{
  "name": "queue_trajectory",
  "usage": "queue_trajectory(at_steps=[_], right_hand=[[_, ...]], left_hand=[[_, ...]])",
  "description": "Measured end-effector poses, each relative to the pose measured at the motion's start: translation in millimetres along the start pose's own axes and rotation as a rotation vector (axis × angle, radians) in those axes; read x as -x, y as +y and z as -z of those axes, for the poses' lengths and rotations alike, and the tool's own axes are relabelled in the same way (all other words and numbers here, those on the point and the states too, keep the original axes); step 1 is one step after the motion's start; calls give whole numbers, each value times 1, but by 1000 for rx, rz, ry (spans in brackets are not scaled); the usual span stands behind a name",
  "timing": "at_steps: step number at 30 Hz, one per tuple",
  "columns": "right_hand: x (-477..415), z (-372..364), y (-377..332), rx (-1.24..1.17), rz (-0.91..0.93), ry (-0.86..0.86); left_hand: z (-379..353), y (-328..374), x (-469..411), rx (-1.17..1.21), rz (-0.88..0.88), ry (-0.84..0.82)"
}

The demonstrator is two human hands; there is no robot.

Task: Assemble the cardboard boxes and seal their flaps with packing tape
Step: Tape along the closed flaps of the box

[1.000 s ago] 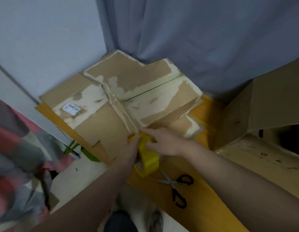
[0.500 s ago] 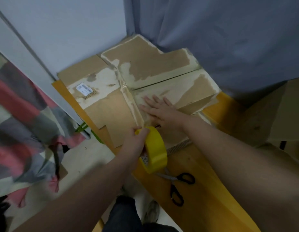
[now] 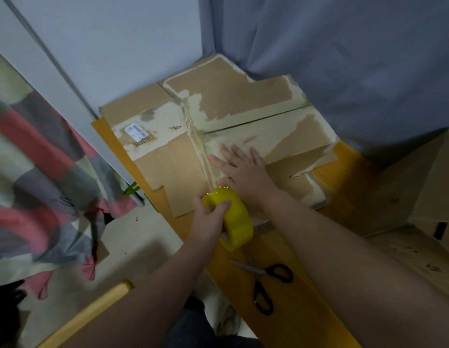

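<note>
A worn cardboard box with torn, pale patches lies on the yellow table, its flaps folded flat. My left hand grips a yellow roll of packing tape at the box's near edge. A clear strip of tape runs from the roll up along the seam between the flaps. My right hand lies flat on the right flap beside that seam, fingers spread.
Black-handled scissors lie on the table near its front. Another cardboard box stands at the right. A grey curtain hangs behind; a checked cloth hangs at the left. A wooden bar is at the lower left.
My right hand let go of the roll and moved up onto the flap, pressing flat. My left hand drew the roll back toward me, stretching tape along the seam.
</note>
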State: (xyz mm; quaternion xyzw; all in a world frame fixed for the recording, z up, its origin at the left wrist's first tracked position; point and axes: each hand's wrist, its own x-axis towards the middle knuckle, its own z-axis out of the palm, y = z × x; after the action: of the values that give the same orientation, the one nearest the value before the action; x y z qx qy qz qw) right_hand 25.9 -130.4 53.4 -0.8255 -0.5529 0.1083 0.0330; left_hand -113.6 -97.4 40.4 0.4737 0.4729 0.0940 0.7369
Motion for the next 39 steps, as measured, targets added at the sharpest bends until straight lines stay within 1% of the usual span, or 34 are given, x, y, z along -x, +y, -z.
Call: queue_trajectory(at_steps=[3,7,12,17,20,24,29,30,33,34,35,36,37,38,39], right_hand=[[0,1,-2,-9,-6,-3],[1,3,-4,15,-2,-32],[0,1,-1,63,5,-19],[4,-13,0,167,35,93],[2,-20,-2,168,27,173],[0,-23,-3,198,22,158],[8,-13,-6,93,29,135],[14,-10,-8,68,36,154],[40,-18,-11,65,79,429],[53,-27,-9,45,92,460],[68,-34,-7,-28,96,366],[83,-42,-4,-132,65,191],[99,-51,-1,-206,8,-40],[115,-63,4,-229,-27,-234],[130,-74,8,-201,-41,-370]], left_hand=[[6,0,-2,-95,-33,10],[10,-4,-7,-240,62,55],[13,-13,-13,-205,56,51],[17,-12,-23,-179,37,59],[19,-7,-31,-196,2,80],[22,-6,-33,-201,-19,57],[25,-10,-28,-199,-46,23],[25,-11,-26,-205,-52,21],[23,-12,-24,-210,-76,31],[22,-13,-24,-212,-82,31],[21,-14,-23,-216,-88,31],[20,-15,-22,-217,-91,32],[19,-16,-22,-212,-92,35],[17,-17,-22,-194,-88,41],[16,-18,-21,-167,-82,47]])
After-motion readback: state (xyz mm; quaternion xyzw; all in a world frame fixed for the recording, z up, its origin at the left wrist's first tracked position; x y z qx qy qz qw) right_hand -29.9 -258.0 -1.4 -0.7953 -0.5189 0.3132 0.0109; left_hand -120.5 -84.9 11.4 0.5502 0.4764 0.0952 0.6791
